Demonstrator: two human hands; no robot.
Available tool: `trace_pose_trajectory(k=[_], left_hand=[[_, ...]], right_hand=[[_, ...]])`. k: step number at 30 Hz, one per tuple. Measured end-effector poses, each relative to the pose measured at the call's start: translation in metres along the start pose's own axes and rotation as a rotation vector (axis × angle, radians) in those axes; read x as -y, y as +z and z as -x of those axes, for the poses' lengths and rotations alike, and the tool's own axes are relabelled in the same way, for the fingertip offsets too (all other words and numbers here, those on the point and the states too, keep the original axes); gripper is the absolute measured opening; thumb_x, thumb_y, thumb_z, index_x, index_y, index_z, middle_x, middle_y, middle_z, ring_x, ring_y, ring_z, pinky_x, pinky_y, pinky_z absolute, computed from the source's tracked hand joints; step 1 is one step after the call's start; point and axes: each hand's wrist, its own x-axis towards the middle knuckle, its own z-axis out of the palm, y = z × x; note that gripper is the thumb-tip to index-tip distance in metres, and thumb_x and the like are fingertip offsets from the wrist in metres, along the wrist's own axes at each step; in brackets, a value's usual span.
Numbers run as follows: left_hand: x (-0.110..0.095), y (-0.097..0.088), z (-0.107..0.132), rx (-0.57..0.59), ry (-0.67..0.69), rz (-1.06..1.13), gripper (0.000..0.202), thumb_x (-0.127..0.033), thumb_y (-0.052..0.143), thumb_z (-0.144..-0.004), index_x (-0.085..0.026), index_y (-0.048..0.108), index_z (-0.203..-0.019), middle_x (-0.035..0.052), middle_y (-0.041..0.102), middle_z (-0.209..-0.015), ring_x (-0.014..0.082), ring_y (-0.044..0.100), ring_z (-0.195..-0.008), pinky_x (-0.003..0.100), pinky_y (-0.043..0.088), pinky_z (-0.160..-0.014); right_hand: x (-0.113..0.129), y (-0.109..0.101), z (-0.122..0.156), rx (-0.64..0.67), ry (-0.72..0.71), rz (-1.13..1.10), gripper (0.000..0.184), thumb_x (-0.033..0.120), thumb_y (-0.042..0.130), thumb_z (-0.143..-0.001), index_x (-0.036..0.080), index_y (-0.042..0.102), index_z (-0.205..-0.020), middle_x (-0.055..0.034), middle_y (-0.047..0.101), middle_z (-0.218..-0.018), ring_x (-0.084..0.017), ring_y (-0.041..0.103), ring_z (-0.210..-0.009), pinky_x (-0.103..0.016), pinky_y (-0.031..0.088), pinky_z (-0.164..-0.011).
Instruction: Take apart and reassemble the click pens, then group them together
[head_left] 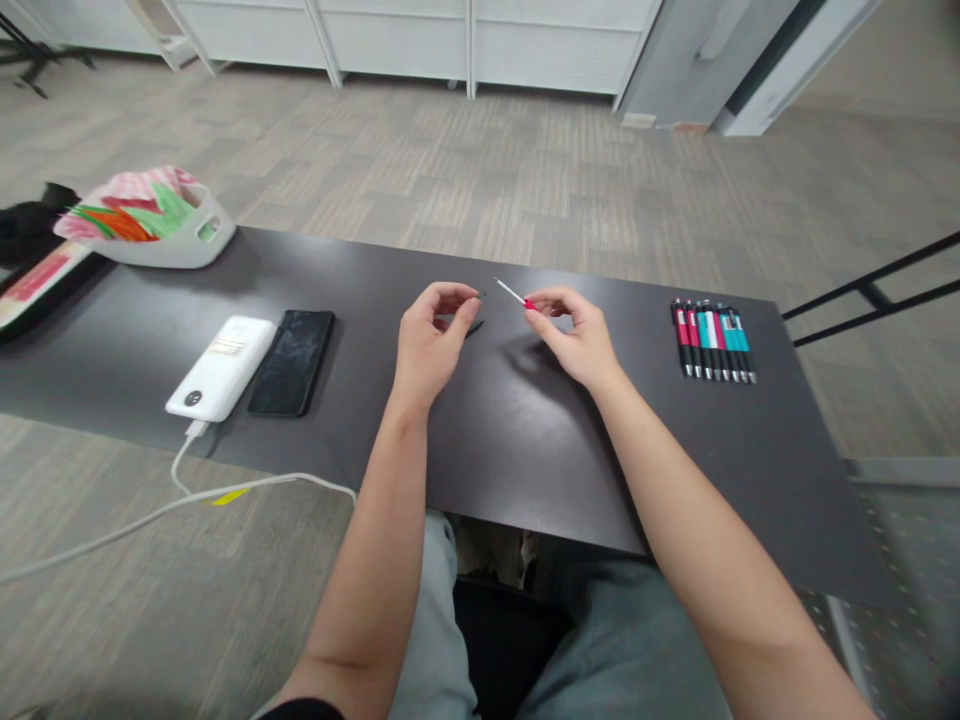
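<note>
My left hand (435, 335) hovers over the middle of the dark table, thumb and forefinger pinched together. A tiny dark piece shows at those fingertips, too small to name. Below them a black tapered piece (474, 328) sticks out beside the hand; whether the other fingers hold it I cannot tell. Across a small gap, my right hand (574, 335) is closed on an opened pen (529, 304) with a red barrel. Its thin white refill (510, 291) juts out bare, pointing up and left toward my left fingertips.
Several red, teal and white pens (712, 342) lie in a row on the table (525, 460) at the right. To the left are a black phone (292, 362) and a white power bank (222, 368) with a cable (277, 480). A white basket (191, 245) stands at the far left.
</note>
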Motion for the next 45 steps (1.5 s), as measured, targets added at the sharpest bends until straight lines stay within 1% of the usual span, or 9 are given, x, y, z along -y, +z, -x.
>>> trace_pose_trajectory(k=[9, 15, 23, 27, 31, 35, 39, 41, 45], left_hand=[[-0.005, -0.003, -0.002, -0.053, 0.009, -0.024, 0.016, -0.044, 0.081, -0.111, -0.028, 0.084, -0.113, 0.0062, 0.088, -0.113, 0.0227, 0.08, -0.099, 0.033, 0.061, -0.079], [-0.008, -0.003, -0.002, -0.013, 0.012, -0.055, 0.013, -0.042, 0.081, -0.111, -0.029, 0.085, -0.113, 0.006, 0.088, -0.113, 0.0228, 0.079, -0.099, 0.033, 0.061, -0.078], [-0.012, -0.005, -0.001, -0.002, 0.047, -0.086, 0.006, -0.027, 0.08, -0.109, -0.029, 0.086, -0.112, 0.005, 0.088, -0.112, 0.0228, 0.078, -0.099, 0.034, 0.061, -0.079], [-0.013, -0.006, 0.0, 0.042, 0.102, -0.125, 0.013, -0.02, 0.079, -0.108, -0.03, 0.087, -0.109, 0.0045, 0.087, -0.11, 0.0226, 0.078, -0.097, 0.035, 0.062, -0.081], [-0.013, -0.005, 0.0, 0.134, 0.103, -0.165, 0.012, -0.02, 0.079, -0.107, -0.029, 0.088, -0.108, 0.005, 0.088, -0.111, 0.0227, 0.079, -0.097, 0.036, 0.062, -0.082], [-0.016, -0.003, 0.001, 0.141, 0.078, -0.111, 0.014, -0.023, 0.083, -0.106, -0.029, 0.086, -0.119, 0.0038, 0.088, -0.109, 0.0219, 0.081, -0.097, 0.035, 0.062, -0.084], [-0.016, -0.003, 0.002, 0.136, 0.024, -0.091, 0.035, -0.02, 0.088, -0.102, -0.029, 0.08, -0.134, 0.0026, 0.087, -0.111, 0.0217, 0.081, -0.101, 0.035, 0.063, -0.09], [-0.013, -0.005, 0.002, 0.141, 0.015, -0.148, 0.039, -0.018, 0.091, -0.099, -0.029, 0.08, -0.135, 0.004, 0.087, -0.117, 0.0226, 0.08, -0.102, 0.037, 0.064, -0.094], [0.002, -0.01, 0.004, 0.129, -0.011, -0.395, 0.031, -0.015, 0.094, -0.094, -0.029, 0.087, -0.122, 0.0089, 0.08, -0.127, 0.0282, 0.075, -0.107, 0.048, 0.066, -0.106]], right_hand=[[0.001, -0.005, 0.001, 0.055, -0.066, 0.058, 0.018, 0.051, 0.091, -0.101, 0.035, 0.089, -0.109, -0.0054, 0.086, -0.103, -0.03, 0.075, -0.093, -0.053, 0.066, -0.099], [0.003, -0.005, 0.001, 0.055, -0.073, 0.084, 0.018, 0.051, 0.091, -0.1, 0.035, 0.09, -0.109, -0.0055, 0.086, -0.1, -0.031, 0.074, -0.092, -0.054, 0.066, -0.098], [0.005, -0.007, 0.001, 0.055, -0.1, 0.127, 0.011, 0.042, 0.087, -0.102, 0.035, 0.09, -0.11, -0.0051, 0.086, -0.102, -0.031, 0.074, -0.093, -0.055, 0.062, -0.1], [0.006, -0.01, 0.002, 0.081, -0.117, 0.253, 0.011, 0.042, 0.089, -0.1, 0.035, 0.089, -0.109, -0.0059, 0.086, -0.104, -0.034, 0.073, -0.1, -0.057, 0.058, -0.105], [0.006, -0.007, 0.004, 0.118, -0.142, 0.282, 0.011, 0.042, 0.086, -0.103, 0.035, 0.089, -0.111, -0.0062, 0.087, -0.105, -0.033, 0.073, -0.1, -0.055, 0.056, -0.102], [0.005, -0.001, 0.005, 0.132, -0.141, 0.268, 0.012, 0.043, 0.085, -0.105, 0.035, 0.088, -0.112, -0.006, 0.087, -0.103, -0.034, 0.075, -0.1, -0.054, 0.057, -0.102], [0.007, 0.001, 0.006, 0.148, -0.134, 0.236, 0.011, 0.041, 0.084, -0.106, 0.034, 0.087, -0.114, -0.0052, 0.089, -0.106, -0.033, 0.079, -0.1, -0.054, 0.06, -0.104], [0.007, 0.002, 0.007, 0.128, -0.122, 0.198, 0.012, 0.039, 0.082, -0.107, 0.034, 0.087, -0.117, -0.0051, 0.09, -0.109, -0.033, 0.081, -0.102, -0.055, 0.063, -0.106], [0.005, 0.003, 0.006, 0.079, -0.091, 0.121, 0.016, 0.042, 0.083, -0.107, 0.033, 0.086, -0.12, -0.0052, 0.09, -0.113, -0.032, 0.082, -0.102, -0.055, 0.066, -0.109]])
